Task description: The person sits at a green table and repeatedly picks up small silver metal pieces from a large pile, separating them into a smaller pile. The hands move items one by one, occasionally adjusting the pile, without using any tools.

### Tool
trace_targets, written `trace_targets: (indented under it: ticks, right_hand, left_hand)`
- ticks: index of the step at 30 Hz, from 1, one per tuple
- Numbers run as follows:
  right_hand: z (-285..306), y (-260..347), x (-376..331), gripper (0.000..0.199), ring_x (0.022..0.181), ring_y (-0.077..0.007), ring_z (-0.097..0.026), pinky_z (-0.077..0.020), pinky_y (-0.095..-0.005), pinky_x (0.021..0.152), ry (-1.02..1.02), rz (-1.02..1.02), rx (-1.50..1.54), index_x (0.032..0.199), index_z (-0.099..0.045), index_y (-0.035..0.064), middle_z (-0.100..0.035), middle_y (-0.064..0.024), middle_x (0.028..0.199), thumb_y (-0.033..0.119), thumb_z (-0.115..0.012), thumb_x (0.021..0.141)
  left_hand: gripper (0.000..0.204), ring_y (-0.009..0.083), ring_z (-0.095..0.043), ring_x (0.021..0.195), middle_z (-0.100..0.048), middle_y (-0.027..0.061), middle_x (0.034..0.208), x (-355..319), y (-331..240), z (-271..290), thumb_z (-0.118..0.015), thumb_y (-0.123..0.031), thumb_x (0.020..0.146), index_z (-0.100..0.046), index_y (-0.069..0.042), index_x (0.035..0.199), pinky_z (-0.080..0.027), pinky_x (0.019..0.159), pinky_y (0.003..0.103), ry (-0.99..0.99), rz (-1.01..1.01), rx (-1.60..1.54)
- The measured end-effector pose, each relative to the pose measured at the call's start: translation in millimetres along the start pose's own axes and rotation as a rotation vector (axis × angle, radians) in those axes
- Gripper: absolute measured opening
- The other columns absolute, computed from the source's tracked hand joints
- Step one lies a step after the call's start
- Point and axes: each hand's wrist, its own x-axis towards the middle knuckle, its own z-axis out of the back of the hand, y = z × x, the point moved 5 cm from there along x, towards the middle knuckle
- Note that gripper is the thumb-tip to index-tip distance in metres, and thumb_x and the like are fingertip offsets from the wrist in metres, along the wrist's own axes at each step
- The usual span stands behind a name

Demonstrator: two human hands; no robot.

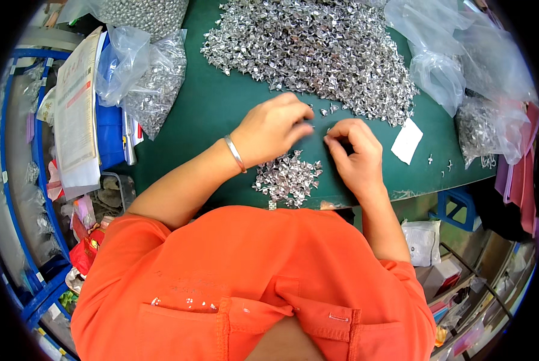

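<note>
Our green table (203, 102) bears a large heap of silvery pieces (311, 54).
Nearer us, our left hand (271, 127) curls, blurred, our right hand (359, 159) bends thumb toward forefinger, beside a smaller pile (290, 179); any grasp, we cannot tell.

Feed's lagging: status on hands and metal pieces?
Left hand blurred, right hand curled; holds unclear. Small metal pile between forearms. White card right of right hand.

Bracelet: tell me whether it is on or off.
On: the bracelet spans the wrist of the left hand.
</note>
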Motion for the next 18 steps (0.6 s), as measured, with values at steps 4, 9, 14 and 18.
trace_targets:
  ticks: [4, 9, 14, 18]
  right_hand:
    - [-1, 6, 6, 0.01, 0.076, -0.0275, -0.066, -0.0527, -0.0336, 0.067, 0.124, -0.092, 0.134, 0.089, -0.065, 0.0013, -0.066, -0.012, 0.085, -0.004, -0.069, 0.082]
    - [10, -1, 22, 0.011, 0.081, -0.0315, -0.065, -0.0524, -0.0381, 0.073, -0.077, 0.076, -0.123, 0.091, -0.065, 0.003, -0.068, -0.0125, 0.087, -0.004, -0.066, 0.083]
    - [-9, 2, 30, 0.012, 0.086, -0.0313, -0.062, -0.0514, -0.0404, 0.075, -0.007, 0.211, -0.292, 0.089, -0.064, 0.0051, -0.066, -0.0091, 0.092, -0.001, -0.069, 0.081]
    - [-7, 5, 24, 0.017, 0.088, -0.0307, -0.061, -0.0513, -0.0395, 0.075, 0.076, 0.209, -0.266, 0.089, -0.063, 0.0047, -0.064, -0.008, 0.091, -0.003, -0.072, 0.076]
  left_hand:
    - [0.008, 0.0265, -0.065, 0.08, -0.064, 0.0112, 0.086, -2, -6, 2, -0.072, -0.003, 0.083, -0.068, -0.003, 0.09, -0.052, 0.071, 0.035, -0.039, -0.082, 0.035]
    - [0.005, 0.0122, -0.065, 0.077, -0.066, 0.0047, 0.087, -5, -6, 82, -0.069, -0.004, 0.091, -0.068, -0.002, 0.096, -0.053, 0.07, 0.025, -0.41, 0.006, 0.05]
    - [0.018, 0.014, -0.068, 0.076, -0.072, 0.0073, 0.085, -48, 52, 233, -0.069, -0.019, 0.093, -0.072, -0.003, 0.1, -0.053, 0.069, 0.029, -1.003, 0.261, 0.376]
    - [0.022, 0.025, -0.07, 0.085, -0.073, 0.0114, 0.089, -69, 100, 251, -0.064, -0.018, 0.093, -0.072, -0.004, 0.108, -0.053, 0.08, 0.035, -0.463, 0.619, 0.662]
